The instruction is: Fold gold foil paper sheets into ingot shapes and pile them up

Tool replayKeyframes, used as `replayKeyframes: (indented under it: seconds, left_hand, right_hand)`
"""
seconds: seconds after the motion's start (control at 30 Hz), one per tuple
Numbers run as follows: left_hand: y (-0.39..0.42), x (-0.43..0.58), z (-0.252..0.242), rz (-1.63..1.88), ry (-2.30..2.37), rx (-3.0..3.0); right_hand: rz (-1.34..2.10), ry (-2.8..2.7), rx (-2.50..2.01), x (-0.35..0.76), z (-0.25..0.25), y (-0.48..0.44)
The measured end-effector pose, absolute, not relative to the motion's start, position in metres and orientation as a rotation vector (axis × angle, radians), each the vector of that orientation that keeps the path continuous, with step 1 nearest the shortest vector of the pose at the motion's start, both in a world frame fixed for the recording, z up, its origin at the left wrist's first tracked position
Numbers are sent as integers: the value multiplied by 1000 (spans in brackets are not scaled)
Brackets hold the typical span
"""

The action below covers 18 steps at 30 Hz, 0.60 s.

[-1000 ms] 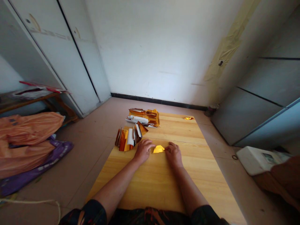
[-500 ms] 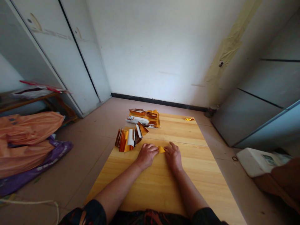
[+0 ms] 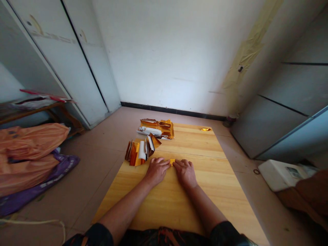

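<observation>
Foil piece (image 3: 172, 162): small, gold, smooth-looking, with a slight sheen. On the table (image 3: 207, 208), between the two sets of fingers and touching both. Just right of the left hand (image 3: 156, 171), just left of the right hand (image 3: 186, 173); neither hand clearly nearer. Visible only as a narrow bright patch, ends covered; long axis not certain, judged to run crosswise from hand to hand.

Left hand: back upward, fingers close together, tips at the left end of the foil. Right hand: same posture, fingers close together and bent toward the left, tips at the right end. Pinching or only pressing down: cannot tell.

Near bundle (image 3: 135, 154): amber-gold foil sheets with white backs, edges up, fanned and curling, just beyond and left of the left hand.

Far bundle (image 3: 167, 128): similar foil and white sheets, flatter, ragged-edged, at the far left of the table.

Folded gold piece (image 3: 205, 129): shiny, slender, pointed at the ends, near the far right corner.

Table: pale yellow wood grain, flat top, thin seam across.
</observation>
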State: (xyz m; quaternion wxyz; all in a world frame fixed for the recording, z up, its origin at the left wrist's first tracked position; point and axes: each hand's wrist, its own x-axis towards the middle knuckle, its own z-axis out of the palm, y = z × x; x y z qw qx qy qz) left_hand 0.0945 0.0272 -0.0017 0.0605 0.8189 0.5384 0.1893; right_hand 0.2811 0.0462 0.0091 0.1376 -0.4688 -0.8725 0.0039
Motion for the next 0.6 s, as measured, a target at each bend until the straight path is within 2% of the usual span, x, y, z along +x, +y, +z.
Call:
replayKeyframes:
  seconds: [0.6]
  left_hand:
    - [5, 82, -3, 658, 1720, 2485]
  right_hand:
    - [50, -2478, -1282, 289, 3, 52]
